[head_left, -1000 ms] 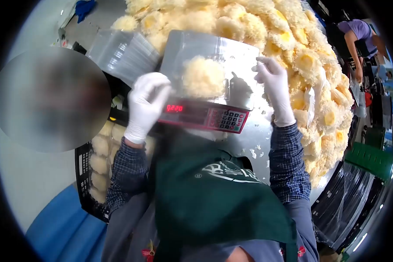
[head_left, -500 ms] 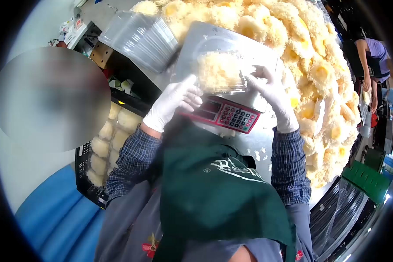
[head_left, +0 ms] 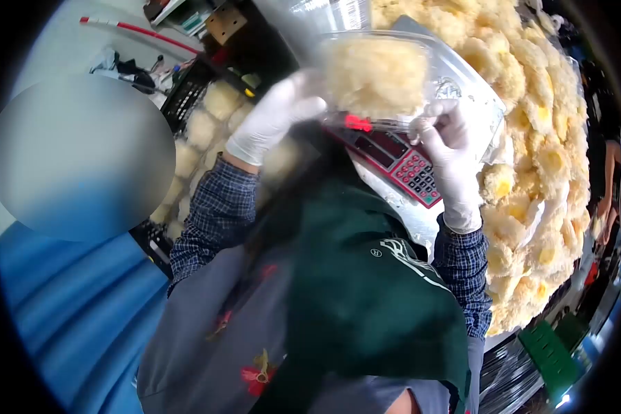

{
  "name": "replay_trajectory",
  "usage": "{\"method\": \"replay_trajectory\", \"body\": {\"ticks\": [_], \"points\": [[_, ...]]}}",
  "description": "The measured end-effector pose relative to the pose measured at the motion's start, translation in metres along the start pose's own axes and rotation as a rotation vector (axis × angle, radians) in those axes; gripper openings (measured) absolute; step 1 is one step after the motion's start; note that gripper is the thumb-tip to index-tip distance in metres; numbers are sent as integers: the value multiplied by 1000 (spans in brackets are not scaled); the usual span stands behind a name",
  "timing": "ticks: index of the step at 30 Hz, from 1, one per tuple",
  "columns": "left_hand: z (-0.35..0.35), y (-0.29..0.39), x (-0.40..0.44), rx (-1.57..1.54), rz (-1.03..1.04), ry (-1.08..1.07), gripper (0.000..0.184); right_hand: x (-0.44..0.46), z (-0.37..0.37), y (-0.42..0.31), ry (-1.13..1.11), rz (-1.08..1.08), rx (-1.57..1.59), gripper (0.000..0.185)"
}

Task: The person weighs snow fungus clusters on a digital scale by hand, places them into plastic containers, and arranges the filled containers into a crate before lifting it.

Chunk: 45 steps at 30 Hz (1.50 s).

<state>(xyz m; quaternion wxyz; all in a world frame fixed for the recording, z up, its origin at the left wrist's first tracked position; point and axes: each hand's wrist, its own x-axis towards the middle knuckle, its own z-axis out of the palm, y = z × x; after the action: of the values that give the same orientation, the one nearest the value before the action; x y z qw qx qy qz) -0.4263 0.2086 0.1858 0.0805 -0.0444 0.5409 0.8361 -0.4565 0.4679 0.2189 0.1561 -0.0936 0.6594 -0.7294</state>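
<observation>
A clear plastic box (head_left: pixel 379 76) filled with pale yellow, frilly pieces that look like snow fungus is lifted between my two gloved hands, slightly tilted. My left hand (head_left: pixel 279 117) grips its left side, the fingertips partly blurred. At the lower right corner, the fingers of my right hand (head_left: pixel 452 148) pinch the box's edge. Below and behind it is a digital weighing scale with a steel plate (head_left: pixel 479 96) and a red keypad panel (head_left: pixel 414 172). The box hides part of the plate.
A large heap of pale frilly fungus (head_left: pixel 531 159) spreads along the right. Stacked clear containers (head_left: pixel 324 17) stand at the top. On the left, a black crate (head_left: pixel 190 90) holds several filled boxes (head_left: pixel 203 131). Another person's arm (head_left: pixel 608 179) shows at the far right.
The filled box has risen off the scale plate towards me, held in both hands. My view has turned left, showing more of the crate.
</observation>
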Motion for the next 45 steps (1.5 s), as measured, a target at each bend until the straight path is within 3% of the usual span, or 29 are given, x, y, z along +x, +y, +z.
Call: {"method": "replay_trajectory", "body": {"ticks": [2,4,5,8,9,10,12,15,19,22,24,26,28,29,31,32,33,34,36,37,40,41,42,45], "points": [[-6,23,-31,61,144,82,45,-1,35,0,-166,59,-150,12],[-23,32,-57,23,59,254,42,-2,60,9,-257,69,-192,23],[-49,26,-77,-9,33,306,44,-1,66,21,-327,-36,-138,35],[-101,12,-151,-38,-151,601,40,-10,62,24,-259,104,-89,36],[-102,8,-175,-131,-237,676,40,-8,54,31,-250,85,-85,32],[-103,3,-195,-225,-323,744,41,-10,48,30,-165,196,-10,29],[-137,-35,-237,-209,-642,795,43,-8,31,45,-96,176,-57,27],[-150,-87,-254,-384,-654,591,49,-9,23,43,-35,221,-48,25],[-140,-101,-221,25,-948,671,54,-13,17,44,-14,210,-60,26],[-109,-53,-204,467,-1173,730,55,-20,2,47,46,255,-61,27],[-145,-44,-203,1473,-1241,176,57,-30,-11,45,118,315,-54,29],[-134,-12,-175,1741,-765,308,42,-37,-19,35,199,340,-62,31],[-119,11,-124,1347,-245,477,27,-35,-28,27,231,282,-170,32],[-94,20,-89,1423,15,469,24,-33,-20,2,262,393,-209,34],[-50,42,-18,1575,508,418,26,-29,-32,20,275,326,-149,36],[-34,47,14,1639,750,385,31,-33,-23,-12,259,250,-383,34],[-18,53,42,1731,799,372,31,-31,-32,6,276,285,-217,31],[-8,56,66,1821,853,366,32,-27,-42,24,291,150,-213,26],[-16,49,105,1944,728,159,24,-33,-56,16,343,125,-302,25],[-19,50,118,1894,673,114,18,-34,-72,30,388,26,-192,24],[-26,52,131,1637,602,77,12,-51,-118,32,599,99,-176,24],[-24,56,130,1528,438,96,12,-56,-135,41,640,87,-47,24],[-22,61,129,1415,278,119,13,-60,-150,46,712,110,-136,25],[-21,80,128,1335,316,134,17,-49,-198,61,820,203,-228,23]]}}
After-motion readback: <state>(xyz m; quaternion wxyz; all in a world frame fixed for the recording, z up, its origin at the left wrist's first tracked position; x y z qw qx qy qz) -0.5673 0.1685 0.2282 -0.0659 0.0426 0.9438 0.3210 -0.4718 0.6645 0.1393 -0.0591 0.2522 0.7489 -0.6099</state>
